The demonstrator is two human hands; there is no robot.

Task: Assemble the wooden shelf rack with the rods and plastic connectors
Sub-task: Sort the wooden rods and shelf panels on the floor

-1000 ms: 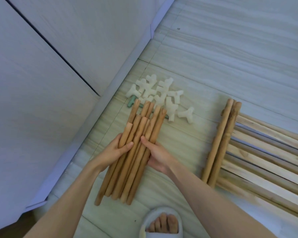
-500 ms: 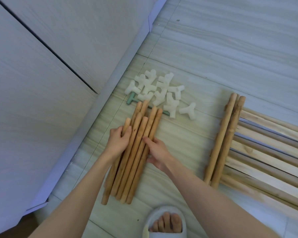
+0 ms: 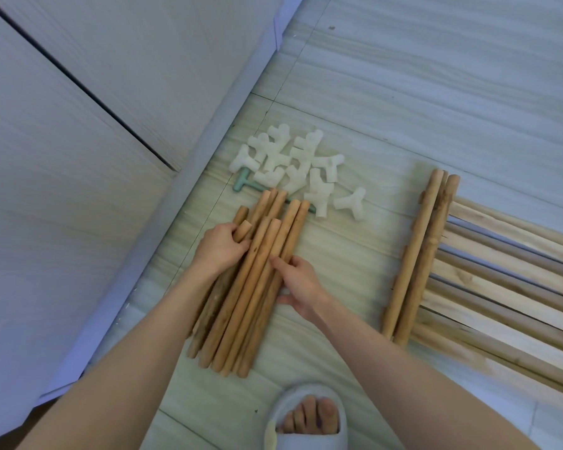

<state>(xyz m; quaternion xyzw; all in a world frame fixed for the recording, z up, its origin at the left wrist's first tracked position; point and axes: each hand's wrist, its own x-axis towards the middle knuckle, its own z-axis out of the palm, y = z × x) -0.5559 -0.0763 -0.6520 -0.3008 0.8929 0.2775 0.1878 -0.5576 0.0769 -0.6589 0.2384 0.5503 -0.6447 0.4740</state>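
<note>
A bundle of several short wooden rods [image 3: 260, 280] lies on the floor in front of me. My left hand [image 3: 220, 246] grips a rod at the bundle's left side, fingers curled round it near its top end. My right hand [image 3: 298, 282] rests on the bundle's right edge, fingertips touching the rods. Just beyond the rods lies a pile of white plastic connectors [image 3: 293, 164], one [image 3: 351, 203] a little apart to the right. Longer rods [image 3: 420, 254] lie to the right, propped against flat wooden slat panels [image 3: 507, 274].
A green T-shaped tool [image 3: 241, 183] lies partly under the connectors and rods. A pale cabinet [image 3: 95, 141] with a raised base runs along the left. My slippered foot [image 3: 309, 420] is at the bottom edge. Bare tiled floor [image 3: 436, 92] stretches beyond.
The bundle has been set down and spread flatter on the floor. My left hand has shifted up to a rod at the left side. My right hand stays at the right edge.
</note>
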